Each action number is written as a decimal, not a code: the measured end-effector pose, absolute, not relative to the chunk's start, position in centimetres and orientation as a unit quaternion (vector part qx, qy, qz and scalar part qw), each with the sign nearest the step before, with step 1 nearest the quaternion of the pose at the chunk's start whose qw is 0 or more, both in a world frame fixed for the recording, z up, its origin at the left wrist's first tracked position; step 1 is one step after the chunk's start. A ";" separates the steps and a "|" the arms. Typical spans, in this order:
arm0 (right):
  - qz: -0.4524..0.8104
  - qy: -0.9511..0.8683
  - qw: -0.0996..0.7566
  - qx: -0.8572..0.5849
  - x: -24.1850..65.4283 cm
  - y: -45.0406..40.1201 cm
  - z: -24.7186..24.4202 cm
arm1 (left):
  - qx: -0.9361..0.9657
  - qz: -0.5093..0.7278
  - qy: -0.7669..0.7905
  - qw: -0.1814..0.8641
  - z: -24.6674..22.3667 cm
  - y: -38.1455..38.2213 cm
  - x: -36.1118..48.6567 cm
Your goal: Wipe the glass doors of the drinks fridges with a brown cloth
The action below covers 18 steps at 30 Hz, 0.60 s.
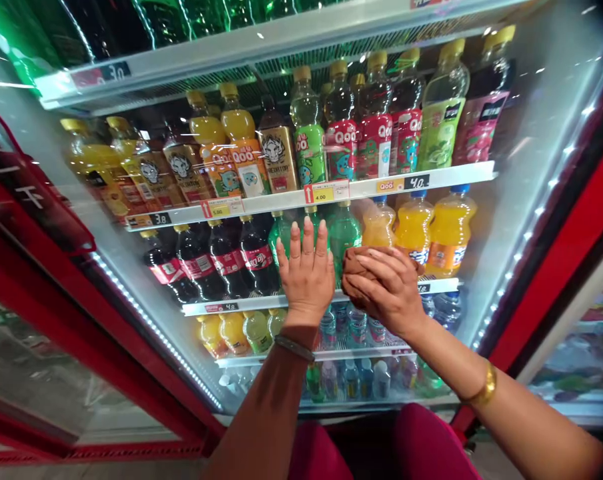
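Note:
My left hand (306,270) is raised with its fingers straight and slightly apart, palm toward the drinks cooler, and holds nothing. It seems to lie flat against a clear glass pane in front of the bottles. Just to its right, my right hand (389,287) is closed over a bunched brown cloth (354,263), pressed toward the same pane. A hazy patch shows above the cloth, over an orange drink bottle (379,223). Behind my left hand are green bottles (345,230), partly hidden by it.
Lit shelves hold rows of bottles, among them cola bottles (226,260) and Qoo juice bottles (341,133). A white shelf edge (276,202) carries price tags. Red frames (576,220) border the cooler at both sides. My knees (431,440) are close below.

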State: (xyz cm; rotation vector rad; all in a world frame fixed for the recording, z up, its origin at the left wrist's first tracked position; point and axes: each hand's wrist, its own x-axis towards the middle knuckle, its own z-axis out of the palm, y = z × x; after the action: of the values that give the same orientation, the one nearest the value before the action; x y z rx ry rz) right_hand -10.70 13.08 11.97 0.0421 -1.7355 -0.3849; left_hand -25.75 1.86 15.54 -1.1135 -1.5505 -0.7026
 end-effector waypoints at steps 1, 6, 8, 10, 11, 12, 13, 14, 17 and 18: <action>-0.164 -0.755 0.635 0.007 -10.5 13.4 12.7 | -0.466 -0.293 -0.647 0.527 15.5 1.9 -25.7; -0.136 -0.701 0.697 -0.057 -12.8 12.7 18.0 | -0.468 -0.294 -0.634 0.541 15.4 2.0 -25.8; -0.148 -0.703 0.694 -0.045 -13.8 11.9 18.5 | -0.469 -0.297 -0.630 0.543 15.4 2.1 -25.9; -0.160 -0.714 0.681 -0.026 -14.1 11.4 17.3 | -0.469 -0.297 -0.627 0.546 15.3 2.1 -26.0; -0.163 -0.721 0.673 -0.017 -13.9 11.3 16.2 | -0.469 -0.294 -0.627 0.548 15.3 2.2 -26.1; -0.164 -0.730 0.664 -0.009 -13.4 11.3 15.0 | -0.467 -0.292 -0.630 0.547 15.2 2.2 -26.1; -0.165 -0.738 0.654 -0.001 -12.9 11.5 13.8 | -0.466 -0.290 -0.634 0.545 15.2 2.2 -26.0; -0.168 -0.748 0.642 0.006 -12.3 11.8 12.8 | -0.465 -0.287 -0.638 0.543 15.2 2.2 -26.0; -0.178 -0.767 0.616 0.019 -11.0 12.7 12.0 | -0.457 -0.283 -0.645 0.543 15.1 2.4 -25.9; -0.177 -0.766 0.617 0.013 -10.9 12.9 12.6 | -0.455 -0.282 -0.644 0.546 15.1 2.4 -25.9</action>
State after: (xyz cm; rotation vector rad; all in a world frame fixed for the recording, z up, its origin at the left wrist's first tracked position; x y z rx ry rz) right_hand -10.92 12.90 12.59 0.0300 -1.7643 -0.4083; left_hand -25.91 2.40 15.07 -1.0794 -1.5263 -0.6689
